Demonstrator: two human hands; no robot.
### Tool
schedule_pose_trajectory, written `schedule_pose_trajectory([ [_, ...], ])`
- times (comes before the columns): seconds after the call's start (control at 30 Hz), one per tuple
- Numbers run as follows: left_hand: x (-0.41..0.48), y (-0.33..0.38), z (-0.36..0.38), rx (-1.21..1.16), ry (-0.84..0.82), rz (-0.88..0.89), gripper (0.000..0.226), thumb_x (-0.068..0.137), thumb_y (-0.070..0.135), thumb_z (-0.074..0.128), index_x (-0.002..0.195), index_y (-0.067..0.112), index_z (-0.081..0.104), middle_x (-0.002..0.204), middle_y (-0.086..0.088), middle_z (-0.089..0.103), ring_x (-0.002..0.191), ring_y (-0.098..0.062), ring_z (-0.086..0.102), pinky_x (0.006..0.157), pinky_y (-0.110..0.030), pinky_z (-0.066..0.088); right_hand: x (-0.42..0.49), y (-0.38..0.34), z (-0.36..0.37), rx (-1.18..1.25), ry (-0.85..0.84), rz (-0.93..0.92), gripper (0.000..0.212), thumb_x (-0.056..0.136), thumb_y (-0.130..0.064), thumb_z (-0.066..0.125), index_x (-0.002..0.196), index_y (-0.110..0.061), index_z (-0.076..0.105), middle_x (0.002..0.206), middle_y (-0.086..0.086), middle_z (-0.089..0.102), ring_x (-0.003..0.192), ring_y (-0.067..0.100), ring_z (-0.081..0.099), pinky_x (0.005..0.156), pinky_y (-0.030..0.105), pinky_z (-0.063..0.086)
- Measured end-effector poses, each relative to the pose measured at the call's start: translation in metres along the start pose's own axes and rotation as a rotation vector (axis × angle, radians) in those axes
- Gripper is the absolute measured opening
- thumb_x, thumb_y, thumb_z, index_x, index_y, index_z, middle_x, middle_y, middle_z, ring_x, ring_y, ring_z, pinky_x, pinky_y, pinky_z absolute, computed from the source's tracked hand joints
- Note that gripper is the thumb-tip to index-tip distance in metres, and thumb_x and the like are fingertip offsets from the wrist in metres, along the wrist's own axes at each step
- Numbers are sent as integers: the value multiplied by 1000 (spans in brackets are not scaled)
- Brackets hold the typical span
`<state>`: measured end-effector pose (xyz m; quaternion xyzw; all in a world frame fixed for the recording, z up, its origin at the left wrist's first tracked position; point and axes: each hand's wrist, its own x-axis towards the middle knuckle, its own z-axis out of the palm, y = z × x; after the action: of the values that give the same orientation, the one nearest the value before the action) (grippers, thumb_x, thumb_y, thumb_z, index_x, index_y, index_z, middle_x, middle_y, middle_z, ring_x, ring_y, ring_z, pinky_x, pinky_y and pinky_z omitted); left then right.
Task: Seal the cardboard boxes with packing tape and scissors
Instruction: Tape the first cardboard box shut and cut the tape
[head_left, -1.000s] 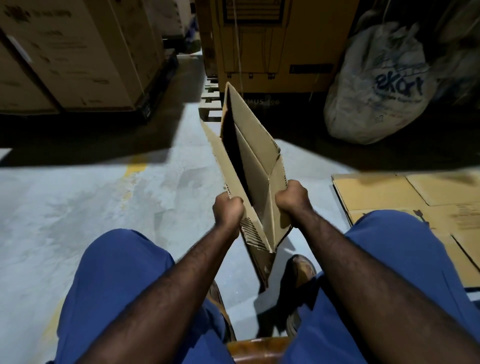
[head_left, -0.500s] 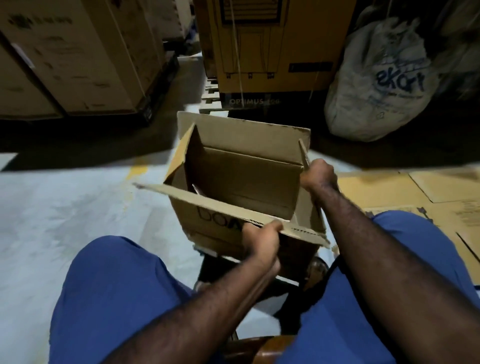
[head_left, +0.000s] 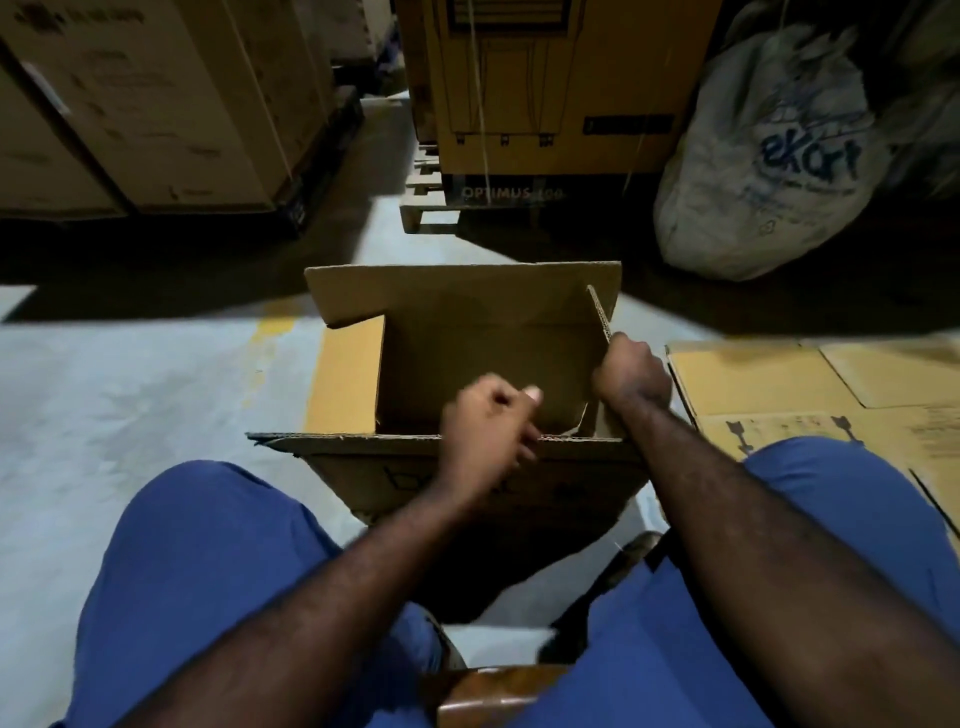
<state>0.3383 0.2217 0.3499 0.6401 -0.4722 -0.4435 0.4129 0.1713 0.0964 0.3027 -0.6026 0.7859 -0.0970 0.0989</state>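
An open cardboard box (head_left: 467, 343) stands on the floor between my knees, all its top flaps up or folded outward and its inside empty. My right hand (head_left: 631, 374) grips the upright right flap (head_left: 600, 312) at its top edge. Blurred by motion, my left hand (head_left: 488, 421) hovers over the near flap (head_left: 363, 441), fingers curled into a loose fist with nothing seen in it. The left flap (head_left: 345, 379) lies folded outward. No tape or scissors are in view.
Flattened cardboard sheets (head_left: 810, 384) lie on the floor to the right. A white sack (head_left: 769, 171) leans at the back right. Large cartons (head_left: 130, 114) on pallets and a yellow carton (head_left: 545, 88) stand behind. Grey concrete floor (head_left: 130, 374) spreads to the left.
The flat-folded box was pulled open into a square and set down between my knees. My left hand let go of the near flap and rose over the opening; my right hand stayed on the right flap.
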Motion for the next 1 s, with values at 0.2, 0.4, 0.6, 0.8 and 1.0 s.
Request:
schedule_pose_trajectory([
  [0.2, 65, -28, -103, 975, 246, 169, 40, 95, 49, 60, 119, 18, 58, 121, -9, 57, 116, -30, 50, 90, -42, 47, -5, -7, 4, 27, -112, -37, 28, 97, -32, 63, 119, -14, 59, 110, 10, 66, 95, 31, 66, 83, 46, 59],
  [0.4, 86, -74, -135, 1033, 4, -44, 47, 92, 65, 54, 104, 21, 60, 103, -8, 61, 90, -24, 61, 78, -39, 53, -9, -23, 8, 113, -466, -117, 47, 100, -42, 60, 134, -9, 58, 124, 13, 66, 95, 29, 70, 89, 44, 60],
  [0.6, 93, -79, -128, 1120, -257, -184, 67, 91, 75, 46, 123, 17, 59, 117, -9, 61, 100, -24, 59, 84, -36, 51, -5, -23, 18, -84, -538, -178, 38, 100, -36, 62, 131, -13, 63, 131, 11, 63, 107, 26, 62, 92, 40, 54],
  [0.8, 91, -73, -120, 1078, -454, -301, 79, 96, 74, 34, 145, 14, 51, 151, -10, 49, 134, -27, 48, 105, -38, 40, 14, -3, 44, -82, -908, -124, 69, 92, -65, 54, 138, -14, 57, 140, 8, 60, 111, 26, 65, 95, 47, 55],
  [1.0, 91, -73, -117, 977, -415, -207, 69, 97, 70, 39, 136, 17, 59, 140, -6, 56, 124, -23, 54, 99, -36, 44, 4, -11, 15, -24, -1197, -197, 115, 64, -92, 63, 158, -33, 33, 168, -1, 23, 152, 30, 26, 119, 55, 30],
])
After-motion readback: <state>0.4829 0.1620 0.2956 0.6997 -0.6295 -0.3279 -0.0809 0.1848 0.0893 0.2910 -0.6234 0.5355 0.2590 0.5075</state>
